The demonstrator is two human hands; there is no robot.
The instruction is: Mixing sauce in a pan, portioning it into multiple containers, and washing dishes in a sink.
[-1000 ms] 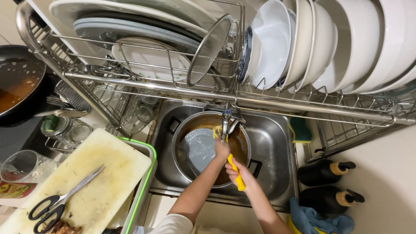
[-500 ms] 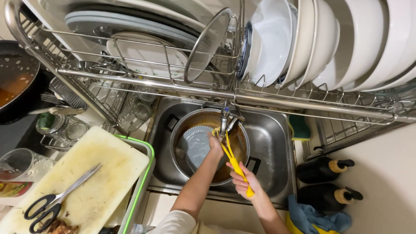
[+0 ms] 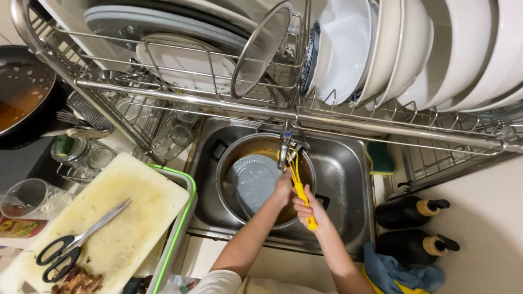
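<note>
the person leans over the steel sink [image 3: 348,179], both arms reaching down into it. the right hand [image 3: 309,208] is wrapped tight around the handle of a yellow utensil [image 3: 300,190], whose thin prongs point up toward the tap [image 3: 283,148]. the left hand [image 3: 283,188] sits just beside it, fingers curled against the utensil's upper end, though i cannot tell from here whether it pinches the prongs or only touches them. under both hands stands a big metal pot [image 3: 239,201] inside the sink, with brownish water and a round grey lid [image 3: 255,182] in it. a green sponge [image 3: 380,158] lies on the sink's far edge. left of the sink a stained cutting board [image 3: 109,218] carries scissors [image 3: 76,245]. above, a dish rack [image 3: 218,103] holds white plates [image 3: 381,49].
</note>
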